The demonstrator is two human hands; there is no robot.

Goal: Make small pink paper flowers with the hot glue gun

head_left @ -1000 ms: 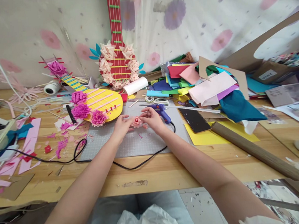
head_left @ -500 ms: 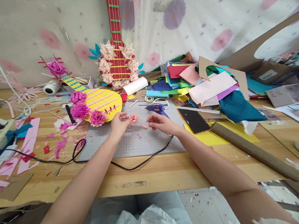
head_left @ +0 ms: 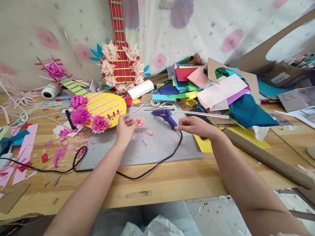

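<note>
My left hand [head_left: 126,128] pinches a small coral-pink paper flower [head_left: 139,122] above the grey cutting mat [head_left: 130,153]. At the right, my right hand [head_left: 195,126] has its fingers closed at the lower end of the handle of a blue hot glue gun [head_left: 165,114]. A long clear glue stick [head_left: 201,114] sticks out of the back of the gun, whose nozzle points left. One loose pink paper petal [head_left: 150,132] lies on the mat between my hands. Beside my left hand rests a yellow paper guitar [head_left: 106,107] with magenta paper flowers.
A red guitar [head_left: 122,68] with pale flowers leans on the back curtain. Coloured paper [head_left: 221,91] is heaped at the right, near a cardboard tube [head_left: 269,158]. A black cord [head_left: 151,173] loops across the front. Pink scraps [head_left: 59,154] litter the left.
My right hand has moved right, from beside the petal to the glue gun's handle. The gun's handle is now swung downward toward me. My left hand still holds the flower.
</note>
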